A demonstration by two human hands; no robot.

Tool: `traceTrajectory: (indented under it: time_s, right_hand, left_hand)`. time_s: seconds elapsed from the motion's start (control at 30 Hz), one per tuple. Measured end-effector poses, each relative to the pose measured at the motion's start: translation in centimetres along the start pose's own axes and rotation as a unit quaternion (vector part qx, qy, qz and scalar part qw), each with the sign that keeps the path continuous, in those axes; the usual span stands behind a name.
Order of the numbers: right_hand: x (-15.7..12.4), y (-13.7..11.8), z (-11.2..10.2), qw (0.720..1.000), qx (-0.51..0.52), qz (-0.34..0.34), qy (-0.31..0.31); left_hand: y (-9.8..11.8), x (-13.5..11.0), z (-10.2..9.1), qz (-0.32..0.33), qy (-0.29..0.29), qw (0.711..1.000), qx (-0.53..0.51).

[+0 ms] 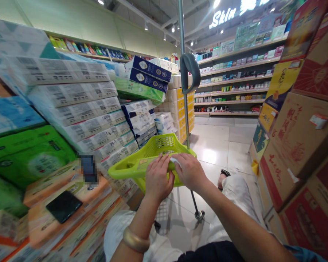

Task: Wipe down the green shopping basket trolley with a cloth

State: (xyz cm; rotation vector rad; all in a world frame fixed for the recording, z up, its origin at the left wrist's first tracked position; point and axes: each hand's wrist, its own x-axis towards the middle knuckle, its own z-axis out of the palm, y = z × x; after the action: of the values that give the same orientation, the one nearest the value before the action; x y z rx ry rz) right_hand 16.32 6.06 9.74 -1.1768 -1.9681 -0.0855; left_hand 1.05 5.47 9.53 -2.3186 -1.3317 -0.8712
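A yellow-green plastic shopping basket (117, 172) with perforated walls sits in front of me, upon a wheeled cart frame. My left hand (159, 178) is closed around its near rim, thumb below and fingers over the top. Close beside it, my right hand (190, 171) pinches a small white tissue or wipe (176, 161) against the same rim. Most of that white piece is hidden under the fingers. A grey metal pole (183, 40) with a dark grey loop handle (190, 72) rises behind my right hand. Its foot ends in a caster (199, 215) on the floor.
Stacked tissue packs (84, 96) crowd the left side. A dark phone-like slab (64, 206) lies on orange boxes (41, 218), near a blurred-out object (89, 168). Cardboard cartons (303, 134) line the right. Shelves (235, 82) of small products stand beyond the tiled floor (210, 133).
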Motion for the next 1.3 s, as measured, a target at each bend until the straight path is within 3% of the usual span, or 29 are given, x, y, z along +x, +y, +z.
traceTrajectory:
  time_s: [0.17, 0.3, 0.93, 1.17, 1.3]
  right_hand:
    - [0.6, 3.8, -0.8, 0.995, 0.015, 0.092, 0.028]
    - [0.3, 5.1, -1.0, 0.993, 0.055, 0.099, 0.042]
    - [-2.6, 0.1, -0.4, 0.991, 0.115, 0.028, 0.057]
    - [-4.0, 0.3, 1.2, 0.968, 0.235, -0.030, 0.087]
    - [-4.9, 0.9, 2.4, 0.949, 0.286, -0.011, 0.135]
  left_hand:
    - [0.0, -0.1, -0.1, 0.004, -0.005, 1.000, 0.004]
    - [0.1, 0.1, -0.2, 0.007, -0.006, 1.000, 0.001]
    - [-3.4, -1.6, -2.0, -0.014, 0.042, 0.996, -0.081]
    - [-5.2, -1.8, -2.2, -0.018, 0.063, 0.988, -0.141]
    - [-5.7, -1.8, -2.4, -0.042, 0.067, 0.981, -0.176]
